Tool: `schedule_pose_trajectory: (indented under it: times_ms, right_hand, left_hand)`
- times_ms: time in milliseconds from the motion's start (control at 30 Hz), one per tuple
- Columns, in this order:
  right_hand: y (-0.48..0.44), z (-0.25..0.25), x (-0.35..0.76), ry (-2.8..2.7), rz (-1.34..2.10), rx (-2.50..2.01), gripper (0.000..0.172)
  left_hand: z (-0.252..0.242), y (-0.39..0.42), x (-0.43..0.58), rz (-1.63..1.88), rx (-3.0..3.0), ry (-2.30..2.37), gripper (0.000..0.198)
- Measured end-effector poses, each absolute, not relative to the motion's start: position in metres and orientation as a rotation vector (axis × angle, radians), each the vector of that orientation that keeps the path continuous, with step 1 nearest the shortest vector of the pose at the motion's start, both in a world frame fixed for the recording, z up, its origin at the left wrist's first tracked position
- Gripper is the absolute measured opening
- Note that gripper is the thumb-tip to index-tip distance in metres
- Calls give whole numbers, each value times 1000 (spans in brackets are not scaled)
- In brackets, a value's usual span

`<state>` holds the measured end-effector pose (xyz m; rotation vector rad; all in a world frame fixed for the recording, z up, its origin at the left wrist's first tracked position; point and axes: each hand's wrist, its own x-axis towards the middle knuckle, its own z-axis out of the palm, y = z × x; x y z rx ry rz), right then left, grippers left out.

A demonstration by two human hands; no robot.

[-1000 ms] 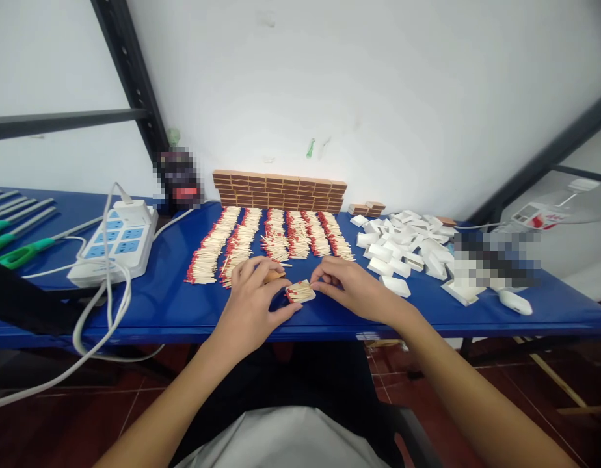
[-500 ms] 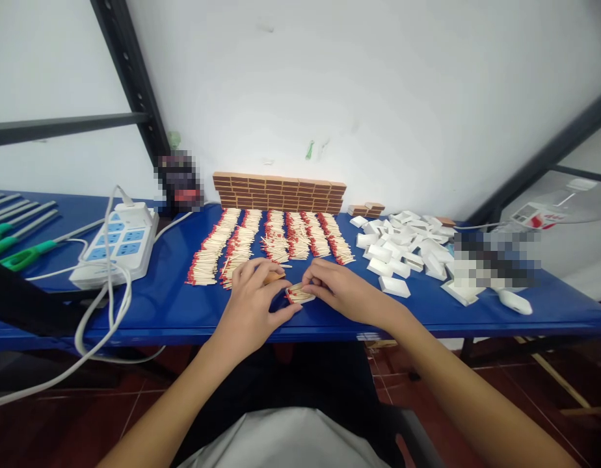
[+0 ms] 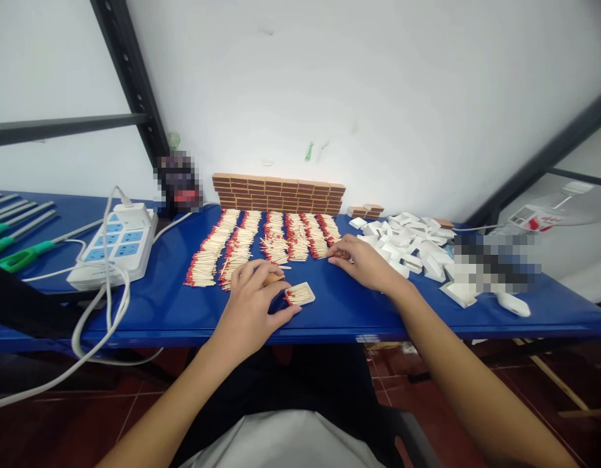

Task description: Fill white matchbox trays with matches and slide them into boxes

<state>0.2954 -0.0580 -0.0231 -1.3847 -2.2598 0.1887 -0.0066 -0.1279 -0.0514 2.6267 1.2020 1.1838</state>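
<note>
My left hand (image 3: 252, 296) is curled on the blue tabletop, its thumb and index finger around the left end of a white matchbox tray (image 3: 307, 294). Red-headed matches lie in that tray. Under the same hand's fingers a brown matchbox sleeve (image 3: 272, 278) partly shows. My right hand (image 3: 361, 260) is at the near end of the rightmost row of matches (image 3: 328, 227), fingertips pinched together on matches there; how many is hidden. Further rows of matches (image 3: 204, 259) stretch to the left.
Behind the rows stands a wall of stacked matchboxes (image 3: 281, 192), with a few more boxes (image 3: 365, 211) beside it. White empty trays (image 3: 402, 237) are heaped on the right. A power strip (image 3: 116, 244) with cables and green-handled tools (image 3: 25, 259) occupy the left.
My right hand has left the tray and moved up and right to the rightmost match row, uncovering the tray's right end. My left hand has stayed in place.
</note>
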Motion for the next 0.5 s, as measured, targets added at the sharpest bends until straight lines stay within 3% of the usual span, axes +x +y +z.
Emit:
schedule_pose_trajectory:
  times_ms: [500]
  right_hand:
    - [-53, -32, 288, -2321, 175, -1347, 13]
  left_hand:
    - [-50, -129, -7, 1179, 2623, 1207, 22]
